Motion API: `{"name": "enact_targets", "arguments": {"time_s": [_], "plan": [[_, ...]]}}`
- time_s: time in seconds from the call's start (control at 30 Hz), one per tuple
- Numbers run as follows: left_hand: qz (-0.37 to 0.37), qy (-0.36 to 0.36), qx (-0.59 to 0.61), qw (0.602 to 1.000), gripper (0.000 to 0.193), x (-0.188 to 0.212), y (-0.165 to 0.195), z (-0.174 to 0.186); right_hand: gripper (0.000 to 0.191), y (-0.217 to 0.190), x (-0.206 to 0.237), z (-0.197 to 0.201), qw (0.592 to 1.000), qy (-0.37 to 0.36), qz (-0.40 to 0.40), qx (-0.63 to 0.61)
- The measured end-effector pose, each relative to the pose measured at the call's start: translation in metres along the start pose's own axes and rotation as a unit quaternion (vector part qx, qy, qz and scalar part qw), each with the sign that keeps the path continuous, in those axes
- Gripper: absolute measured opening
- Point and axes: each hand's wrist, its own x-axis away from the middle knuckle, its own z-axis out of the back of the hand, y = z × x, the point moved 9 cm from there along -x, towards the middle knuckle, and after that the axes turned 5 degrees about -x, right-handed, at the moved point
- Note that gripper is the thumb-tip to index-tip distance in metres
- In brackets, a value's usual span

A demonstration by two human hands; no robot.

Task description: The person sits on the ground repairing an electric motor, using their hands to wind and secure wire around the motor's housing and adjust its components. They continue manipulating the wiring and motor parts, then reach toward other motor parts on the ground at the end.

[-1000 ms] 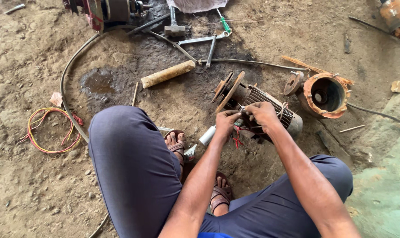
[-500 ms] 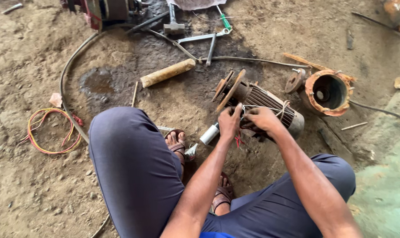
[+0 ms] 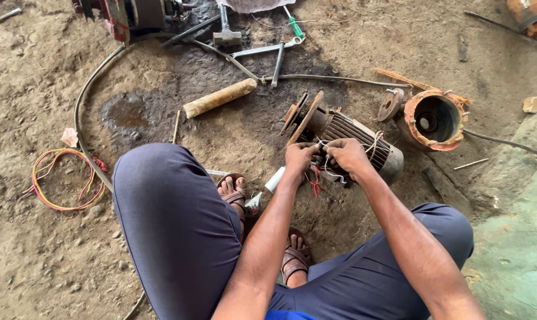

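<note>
Pinching thin wires (image 3: pixel 323 159) with left hand (image 3: pixel 300 157) and right hand (image 3: pixel 346 155), one ribbed motor (image 3: pixel 351 137), one hammer (image 3: pixel 226 29)

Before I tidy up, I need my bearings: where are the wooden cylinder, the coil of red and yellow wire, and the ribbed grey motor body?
Wooden cylinder (image 3: pixel 219 98), head view, mid-length.
Coil of red and yellow wire (image 3: pixel 89 195), head view, right loop.
Ribbed grey motor body (image 3: pixel 372 149), head view, ribbed side.

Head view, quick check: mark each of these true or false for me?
1. Both hands, left hand and right hand, are at the ribbed motor. True.
2. The wooden handle stands upright. False: it lies flat on the dirt.
3. A coil of coloured wire lies left of the person's knee. True.
4. The rusty round housing rests on the person's lap. False: it sits on the ground beyond the motor.
</note>
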Motion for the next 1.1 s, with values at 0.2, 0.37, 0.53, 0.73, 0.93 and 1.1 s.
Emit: {"name": "enact_targets", "arguments": {"time_s": [0.2, 0.37, 0.53, 0.73, 0.93, 1.1], "plan": [[-0.014, 0.047, -0.062, 0.997, 0.022, 0.001, 0.016, 0.008, 0.033, -0.017, 0.001, 0.006, 0.974, 0.049, 0.069, 0.21], [-0.047, 0.095, -0.161, 0.981, 0.027, 0.007, 0.034, 0.015, 0.035, -0.012, 0.003, -0.007, 0.978, 0.005, 0.07, 0.196], [-0.123, 0.094, -0.225, 0.962, 0.03, 0.015, 0.053, 0.012, 0.031, -0.002, 0.002, -0.021, 0.994, -0.032, 0.073, 0.077], [-0.116, 0.033, -0.108, 0.987, 0.036, 0.006, 0.031, 0.005, 0.022, -0.001, 0.007, -0.031, 0.994, -0.078, 0.07, -0.039], [0.052, 0.001, 0.088, 0.995, 0.028, 0.001, -0.011, -0.004, 0.019, -0.003, 0.011, -0.019, 0.995, -0.029, 0.046, 0.087], [0.026, 0.019, -0.053, 0.998, 0.028, -0.003, 0.001, 0.0, 0.02, -0.004, 0.009, -0.019, 0.993, -0.054, 0.06, 0.082]]}}
